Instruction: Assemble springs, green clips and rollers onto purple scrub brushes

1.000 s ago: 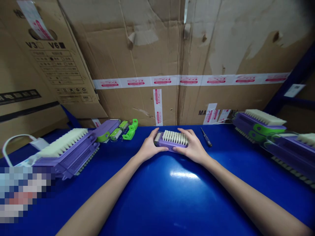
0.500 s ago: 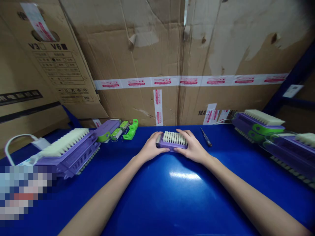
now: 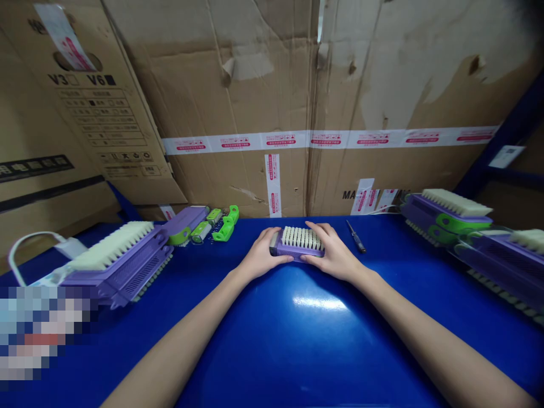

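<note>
A purple brush unit (image 3: 302, 240) with rows of cream bristles facing up is between my hands at the back middle of the table. My left hand (image 3: 262, 255) wraps its left end, thumb along the near side. Around the right end curls my right hand (image 3: 334, 252), its thumb also on the near face. Both hands are closed on it; the underside is hidden. A slim screwdriver (image 3: 356, 237) lies just right of my right hand. Off to the left are bright green plastic pieces (image 3: 226, 225) and small green-and-silver blocks (image 3: 201, 232).
More purple brush units stand at the left (image 3: 114, 260) and right (image 3: 448, 215). A white cable (image 3: 32, 235) loops at the far left, near a pixelated patch. Taped cardboard (image 3: 238, 102) walls the back of the blue table (image 3: 263, 351). A blue frame post (image 3: 501, 124) rises at right.
The brush unit has shifted and turned slightly in my hands, and its left end shows less. Over the last half second nothing visibly moves.
</note>
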The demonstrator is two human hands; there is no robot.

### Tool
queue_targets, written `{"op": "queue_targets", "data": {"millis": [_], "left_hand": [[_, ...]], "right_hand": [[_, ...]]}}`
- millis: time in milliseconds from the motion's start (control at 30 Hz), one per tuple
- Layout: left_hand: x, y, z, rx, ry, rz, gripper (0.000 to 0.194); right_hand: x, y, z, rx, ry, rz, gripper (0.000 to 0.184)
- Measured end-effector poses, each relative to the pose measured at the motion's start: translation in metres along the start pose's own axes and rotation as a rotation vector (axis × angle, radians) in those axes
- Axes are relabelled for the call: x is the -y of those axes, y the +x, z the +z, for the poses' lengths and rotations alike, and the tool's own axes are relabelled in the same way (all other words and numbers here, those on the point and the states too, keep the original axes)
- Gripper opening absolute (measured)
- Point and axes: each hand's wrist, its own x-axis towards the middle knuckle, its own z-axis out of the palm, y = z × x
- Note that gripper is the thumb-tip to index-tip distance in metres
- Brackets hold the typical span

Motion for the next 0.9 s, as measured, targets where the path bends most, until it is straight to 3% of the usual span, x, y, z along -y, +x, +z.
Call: {"op": "queue_targets", "data": {"millis": [533, 767, 900], "left_hand": [[0.001, -0.001, 0.005, -0.139, 0.191, -0.108, 0.080], [-0.005, -0.004, 0.004, -0.125, 0.432, 0.187, 0.076], [-0.010, -0.005, 0.005, -0.084, 0.509, 0.233, 0.068]], "right_hand": [[-0.010, 0.001, -0.003, -0.004, -0.160, -0.069, 0.082], [-0.008, 0.000, 0.000, -0.001, -0.122, -0.046, 0.084], [-0.007, 0.000, 0.001, 0.002, -0.127, -0.019, 0.085]]}}
